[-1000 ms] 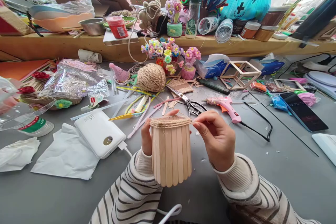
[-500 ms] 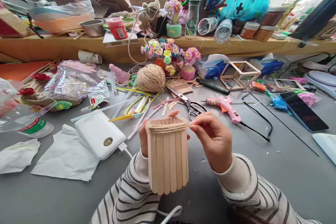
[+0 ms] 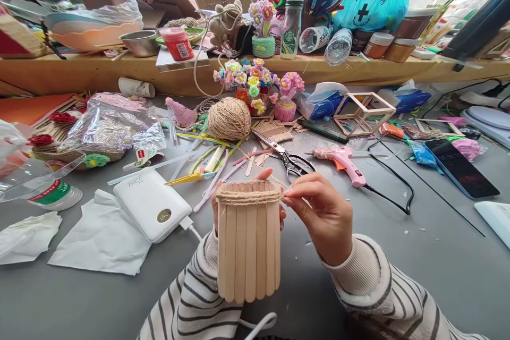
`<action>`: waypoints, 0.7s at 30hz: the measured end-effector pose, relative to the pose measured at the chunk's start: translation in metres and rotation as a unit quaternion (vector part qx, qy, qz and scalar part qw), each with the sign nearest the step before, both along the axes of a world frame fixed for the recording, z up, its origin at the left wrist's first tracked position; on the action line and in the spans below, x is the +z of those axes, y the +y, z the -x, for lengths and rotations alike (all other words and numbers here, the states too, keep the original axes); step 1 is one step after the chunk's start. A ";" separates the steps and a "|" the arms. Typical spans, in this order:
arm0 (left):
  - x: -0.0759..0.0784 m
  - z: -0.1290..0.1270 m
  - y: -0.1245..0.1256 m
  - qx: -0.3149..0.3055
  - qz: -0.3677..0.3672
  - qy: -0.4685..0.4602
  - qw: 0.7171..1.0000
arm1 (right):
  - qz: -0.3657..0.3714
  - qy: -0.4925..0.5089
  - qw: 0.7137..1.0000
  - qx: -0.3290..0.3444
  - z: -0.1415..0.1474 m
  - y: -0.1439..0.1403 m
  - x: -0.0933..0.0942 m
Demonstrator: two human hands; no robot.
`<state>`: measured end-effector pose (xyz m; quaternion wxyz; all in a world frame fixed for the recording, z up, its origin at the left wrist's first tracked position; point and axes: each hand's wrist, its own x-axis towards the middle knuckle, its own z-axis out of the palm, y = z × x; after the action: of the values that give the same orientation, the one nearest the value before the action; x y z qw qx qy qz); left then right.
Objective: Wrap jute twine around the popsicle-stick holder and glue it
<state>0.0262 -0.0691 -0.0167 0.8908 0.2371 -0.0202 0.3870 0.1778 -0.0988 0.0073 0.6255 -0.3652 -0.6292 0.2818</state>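
A cup made of upright wooden craft sticks (image 3: 247, 247) is held above the grey table (image 3: 430, 255), with jute twine (image 3: 247, 196) wound around its top rim. My left hand (image 3: 217, 207) grips the cup from behind; only its fingertips and thumb show. My right hand (image 3: 324, 215) pinches the twine's strand at the rim's right side. The strand runs back toward a twine ball (image 3: 229, 118) further up the table.
Scissors (image 3: 285, 156) and a pink glue gun (image 3: 342, 162) lie just beyond my hands. A white power bank (image 3: 151, 203) and tissues (image 3: 99, 236) are at the left, a phone (image 3: 460, 169) at the right. Pipe-cleaner flowers, jars and bags crowd the wooden shelf.
The stick cup has shifted a little left and down in my hands. My right hand followed it left, still pinching the twine at the rim.
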 end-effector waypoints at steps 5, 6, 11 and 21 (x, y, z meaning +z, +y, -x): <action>-0.003 -0.002 0.002 -0.036 -0.002 -0.010 0.999 | 0.006 -0.015 1.000 -0.019 0.001 -0.001 0.001; -0.003 -0.003 0.003 -0.042 -0.004 -0.010 0.999 | 0.006 -0.018 1.000 -0.022 0.002 -0.001 0.001; -0.001 -0.002 0.001 -0.033 0.017 0.013 0.999 | 0.000 -0.030 0.999 -0.035 0.003 -0.001 0.002; 0.002 0.000 0.000 -0.039 0.012 0.007 0.999 | -0.015 -0.055 0.996 -0.063 0.000 0.000 0.000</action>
<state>0.0260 -0.0692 -0.0149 0.9082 0.2284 -0.0185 0.3502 0.1782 -0.0991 0.0077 0.6118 -0.4097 -0.6427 0.2116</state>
